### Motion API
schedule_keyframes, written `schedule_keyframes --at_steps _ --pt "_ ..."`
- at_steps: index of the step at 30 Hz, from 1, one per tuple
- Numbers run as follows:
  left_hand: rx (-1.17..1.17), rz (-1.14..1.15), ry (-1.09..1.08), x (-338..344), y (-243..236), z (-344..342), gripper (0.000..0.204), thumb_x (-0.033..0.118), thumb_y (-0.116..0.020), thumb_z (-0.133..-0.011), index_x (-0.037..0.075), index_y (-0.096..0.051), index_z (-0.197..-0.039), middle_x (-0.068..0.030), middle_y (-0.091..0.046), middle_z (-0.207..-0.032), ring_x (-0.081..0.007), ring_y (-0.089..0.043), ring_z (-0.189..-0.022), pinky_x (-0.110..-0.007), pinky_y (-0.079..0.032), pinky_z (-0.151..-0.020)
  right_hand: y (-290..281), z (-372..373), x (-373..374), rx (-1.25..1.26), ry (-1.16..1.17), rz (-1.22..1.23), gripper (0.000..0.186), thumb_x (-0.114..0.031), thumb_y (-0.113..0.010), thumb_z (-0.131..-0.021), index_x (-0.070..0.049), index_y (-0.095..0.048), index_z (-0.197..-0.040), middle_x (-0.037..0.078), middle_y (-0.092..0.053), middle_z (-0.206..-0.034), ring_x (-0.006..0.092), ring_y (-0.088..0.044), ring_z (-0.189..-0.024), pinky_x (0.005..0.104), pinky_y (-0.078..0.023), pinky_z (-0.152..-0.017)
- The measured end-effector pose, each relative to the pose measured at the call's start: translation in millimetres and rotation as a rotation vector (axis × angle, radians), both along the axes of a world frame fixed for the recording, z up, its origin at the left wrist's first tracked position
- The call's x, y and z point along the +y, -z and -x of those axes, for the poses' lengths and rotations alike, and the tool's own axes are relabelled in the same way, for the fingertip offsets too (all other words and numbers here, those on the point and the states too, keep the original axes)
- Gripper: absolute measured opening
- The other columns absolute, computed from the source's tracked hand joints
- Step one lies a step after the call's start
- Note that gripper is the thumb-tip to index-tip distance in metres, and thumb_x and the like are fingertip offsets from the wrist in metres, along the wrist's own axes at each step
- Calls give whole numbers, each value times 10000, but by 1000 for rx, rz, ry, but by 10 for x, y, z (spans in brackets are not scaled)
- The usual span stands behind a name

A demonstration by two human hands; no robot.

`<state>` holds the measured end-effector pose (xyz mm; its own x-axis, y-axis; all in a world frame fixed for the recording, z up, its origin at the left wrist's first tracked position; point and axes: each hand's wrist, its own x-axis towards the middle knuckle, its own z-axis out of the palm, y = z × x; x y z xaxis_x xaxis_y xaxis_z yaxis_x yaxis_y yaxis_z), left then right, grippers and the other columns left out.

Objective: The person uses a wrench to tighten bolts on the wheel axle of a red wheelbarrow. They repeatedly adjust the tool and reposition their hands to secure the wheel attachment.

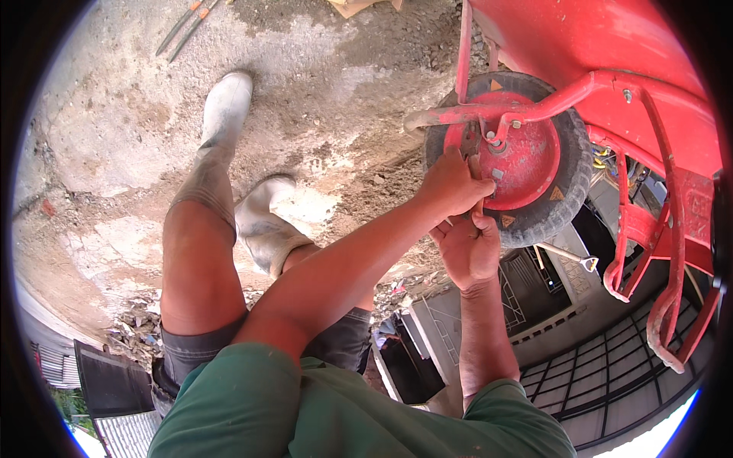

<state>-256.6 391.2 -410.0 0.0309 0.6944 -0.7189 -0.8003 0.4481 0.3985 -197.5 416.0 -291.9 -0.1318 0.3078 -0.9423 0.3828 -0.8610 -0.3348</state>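
A red wheelbarrow (550, 34) is tipped over, its wheel (546, 172) facing me with a black tyre, a scuffed red rim and an axle bolt (496, 145) in the middle. At the rim's left side, next to the frame bar, my left hand (456, 183) is closed around a narrow, worn metal tool (475, 166); its exact kind is partly hidden by the fingers. Just below, my right hand (469, 248) has its palm turned up, thumb and fingers pinched at the lower end of the same tool, close to the tyre.
Wheelbarrow legs and handles (672, 305) jut out at the right. A long-handled tool (569, 256) lies behind the wheel. Orange-handled cutters (187, 29) lie on rough, dirty concrete (114, 130) at the far left. My pale boots (227, 103) stand left of the wheel.
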Motion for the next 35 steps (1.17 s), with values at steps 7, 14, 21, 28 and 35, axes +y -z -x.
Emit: schedule_keyframes --at_steps 7,14,21,28,35 --pt "146 58 268 -131 -182 269 1071 631 -724 -732 36 -264 -1494 -227 -420 -1441 -417 -391 -1346 -551 -347 -1078 130 74 221 62 -44 150 777 -215 -590 -802 -272 -304 -1522 56 -447 -1475 280 -397 -1375 495 -320 -1129" --pt "176 100 270 -177 -232 163 919 671 -690 -724 58 -482 -1376 -206 -504 -1337 -429 -483 -1253 -539 -428 -1015 127 108 191 42 23 140 661 -190 -580 -726 -188 -465 -1377 41 -504 -1381 261 -451 -1302 484 -335 -1091" --pt "58 56 390 -64 -209 559 797 541 -674 -736 -22 -530 -1282 -241 -601 -1200 -417 -613 -1123 -454 -515 -944 200 67 144 153 23 175 476 -163 -623 -697 -253 -608 -1164 -22 -603 -1271 200 -479 -1287 446 -353 -1101" --pt "265 97 304 82 -223 295 640 462 -565 -836 -48 -558 -1223 -280 -569 -1254 -423 -602 -1144 -457 -506 -957 225 -43 223 142 -18 174 42 -154 -605 -756 -162 -601 -715 -37 -690 -1050 188 -574 -1149 406 -390 -1062" --pt "245 125 328 137 -272 302 528 414 -439 -919 108 -579 -1327 -236 -525 -1340 -407 -544 -1244 -439 -454 -1039 292 -261 341 154 -81 207 358 -168 -615 -763 -146 -636 -1120 19 -644 -1220 206 -551 -1214 429 -388 -1071"
